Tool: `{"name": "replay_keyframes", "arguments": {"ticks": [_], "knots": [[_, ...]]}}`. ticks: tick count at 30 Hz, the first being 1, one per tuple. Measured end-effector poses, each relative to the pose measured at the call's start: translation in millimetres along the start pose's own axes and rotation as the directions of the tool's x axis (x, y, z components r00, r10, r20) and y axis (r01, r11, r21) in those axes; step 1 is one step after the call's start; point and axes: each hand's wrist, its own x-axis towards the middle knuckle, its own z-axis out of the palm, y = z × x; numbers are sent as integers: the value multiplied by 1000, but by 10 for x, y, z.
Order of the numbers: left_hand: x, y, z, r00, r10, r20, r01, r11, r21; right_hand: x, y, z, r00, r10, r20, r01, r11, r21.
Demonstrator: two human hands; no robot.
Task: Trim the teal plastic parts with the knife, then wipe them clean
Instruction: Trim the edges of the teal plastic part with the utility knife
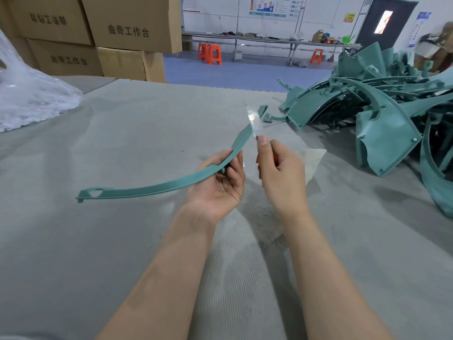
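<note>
A long curved teal plastic strip [157, 186] arcs from a looped end at the lower left up to its tip near the centre. My left hand [220, 182] grips it at about mid-length, palm up, above the grey table [122, 133]. My right hand [282, 173] holds a knife [253, 121] with an orange handle; its blurred silver blade lies against the strip's upper end. A pale cloth [312, 160] shows behind my right hand; whether the hand holds it or it lies on the table I cannot tell.
A large heap of teal plastic parts [382, 111] fills the table's right side, with small offcuts [267, 116] beside it. A clear plastic bag [29, 94] sits far left, cardboard boxes [98, 38] behind it. Orange stools [210, 54] and a workbench stand beyond.
</note>
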Motion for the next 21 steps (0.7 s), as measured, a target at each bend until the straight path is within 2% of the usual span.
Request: {"name": "replay_keyframes", "arguments": {"ticks": [8,12,17,21], "knots": [[13,113,-49,998,62,-26,-63,998,-26,-64,-14,101,986,-74,151,89,991,-99],[12,117,-45,994,107,-17,-107,994,2,-71,-4,104,987,-49,150,59,996,-66],[11,112,-56,996,83,34,-83,996,-14,-73,-21,101,994,-43,102,52,995,-87],[35,120,-75,994,112,15,-112,994,-6,-91,-20,111,991,-47,123,59,994,-89]]}}
